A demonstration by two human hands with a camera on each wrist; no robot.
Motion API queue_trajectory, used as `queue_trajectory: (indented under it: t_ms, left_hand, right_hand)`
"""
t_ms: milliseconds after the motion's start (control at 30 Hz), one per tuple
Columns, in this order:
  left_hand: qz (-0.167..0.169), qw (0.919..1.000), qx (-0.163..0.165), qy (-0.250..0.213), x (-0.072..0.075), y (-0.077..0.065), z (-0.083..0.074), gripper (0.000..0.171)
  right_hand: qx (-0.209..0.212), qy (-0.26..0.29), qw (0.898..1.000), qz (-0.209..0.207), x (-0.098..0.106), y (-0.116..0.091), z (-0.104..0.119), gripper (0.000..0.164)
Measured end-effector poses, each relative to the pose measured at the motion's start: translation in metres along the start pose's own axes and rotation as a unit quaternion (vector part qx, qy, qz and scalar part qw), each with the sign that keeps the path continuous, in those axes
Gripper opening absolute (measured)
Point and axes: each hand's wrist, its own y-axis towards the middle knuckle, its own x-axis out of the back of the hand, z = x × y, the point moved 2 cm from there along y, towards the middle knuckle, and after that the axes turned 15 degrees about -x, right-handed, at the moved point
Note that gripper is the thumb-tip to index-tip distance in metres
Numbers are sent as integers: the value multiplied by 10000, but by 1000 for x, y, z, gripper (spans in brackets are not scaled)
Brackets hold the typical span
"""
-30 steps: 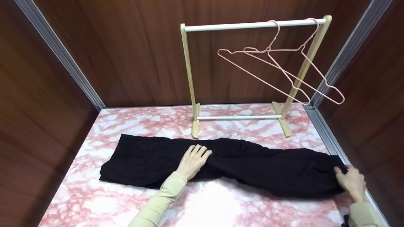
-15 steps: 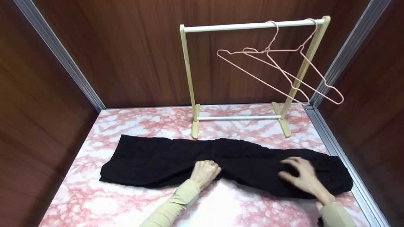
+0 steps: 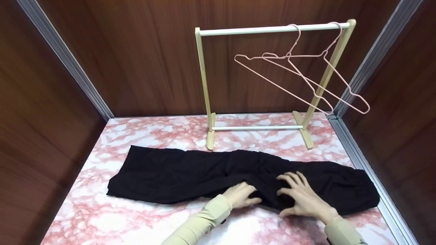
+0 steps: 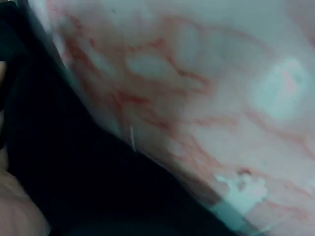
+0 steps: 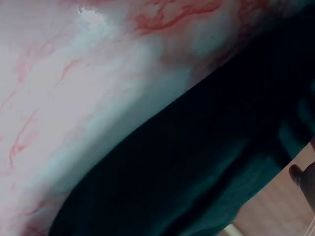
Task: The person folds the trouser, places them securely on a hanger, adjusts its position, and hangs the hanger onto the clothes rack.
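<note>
Black trousers (image 3: 170,177) lie lengthwise across the pink marbled table, their gathered waistband (image 3: 368,187) at the right. My left hand (image 3: 240,195) is at the middle of their near edge, its fingers bent down into the cloth and the thumb apart. Whether it pinches the cloth is hidden. Over the right half, my right hand (image 3: 305,200) spreads its fingers and thumb just above or on the fabric. In the left wrist view, dark cloth (image 4: 88,167) fills the lower left beside part of the hand. The right wrist view shows the trousers (image 5: 187,147) slanting across, a fingertip at the right edge.
A wooden rack (image 3: 206,78) with white bars stands behind the trousers. Two pink hangers (image 3: 272,83) hang on its top bar, toward the right. Dark wood-grain panels (image 3: 150,61) with metal corner rails (image 3: 369,68) enclose the table.
My right hand has left the waistband and moved left over the cloth. My left hand has slid right and nearer along the edge. The cloth's middle near edge has shifted toward me.
</note>
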Motion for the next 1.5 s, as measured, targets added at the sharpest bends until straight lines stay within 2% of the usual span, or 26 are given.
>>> queue_trajectory:
  t_ms: [67,133,200,267,367,433,533,600,633,700,767,833,867,967,1033,1100,1133,1200,1300,1400,1500]
  left_hand:
    - [121,9995,-224,199,-2,2,-3,27]
    - [189,9979,-477,395,-4,3,-5,23]
    - [239,9949,-798,565,-4,3,-7,19]
    - [288,9913,-1135,596,-4,3,-10,19]
    - [431,9876,-1500,190,-1,5,-13,21]
    - [604,9869,-1485,-195,-1,5,-15,23]
    - [852,9897,-987,-591,-3,4,-17,30]
    - [898,9923,-479,-705,-7,3,-21,38]
    - [855,9931,-213,-778,-10,3,-23,43]
    - [607,9934,291,-927,-14,5,-29,50]
    - [214,9906,761,-1117,-18,9,-35,51]
    - [-277,9796,1257,-1541,-22,13,-40,48]
    - [-561,9710,1452,-1815,-24,15,-41,45]
    - [-1353,9384,1763,-2645,-29,18,-43,38]
    - [-1606,9187,1790,-3132,-33,19,-42,36]
    - [-1613,9113,1808,-3329,-35,17,-40,37]
    - [-1541,9114,1830,-3349,-35,16,-38,38]
    - [-1285,9172,1868,-3276,-36,12,-35,41]
    - [-978,9348,1849,-2871,-34,6,-29,41]
    - [-890,9469,1818,-2500,-32,-2,-20,40]
    - [-904,9508,1900,-2275,-28,-11,-13,40]
  right_hand:
    - [158,-175,9997,-30,-2,0,3,42]
    - [180,-42,9998,-88,-2,1,3,30]
    - [49,348,9993,-145,1,4,2,22]
    - [-223,941,9953,-85,7,7,0,21]
    - [-624,1876,9797,345,16,9,-5,24]
    - [-814,2253,9673,834,21,9,-8,23]
    - [-910,2297,9566,1544,23,5,-11,16]
    - [-847,2146,9599,1592,24,3,-14,14]
    - [-848,2033,9642,1476,25,2,-16,15]
    - [-952,1692,9764,945,27,1,-23,16]
    - [-1340,1217,9829,340,30,0,-32,16]
    - [-2009,678,9771,168,32,-3,-42,23]
    - [-2338,427,9709,298,32,-4,-47,33]
    - [-3165,84,9393,1325,26,-13,-57,66]
    - [-3498,78,9155,1987,18,-20,-60,82]
    - [-3723,206,8997,2270,9,-24,-62,89]
    - [-3798,245,8959,2292,4,-26,-63,91]
    - [-3933,268,8925,2192,-4,-27,-64,92]
    - [-4001,218,8939,2008,-14,-23,-63,93]
    - [-3999,143,8944,1996,-21,-12,-60,94]
    - [-3931,41,8942,2143,-21,2,-54,95]
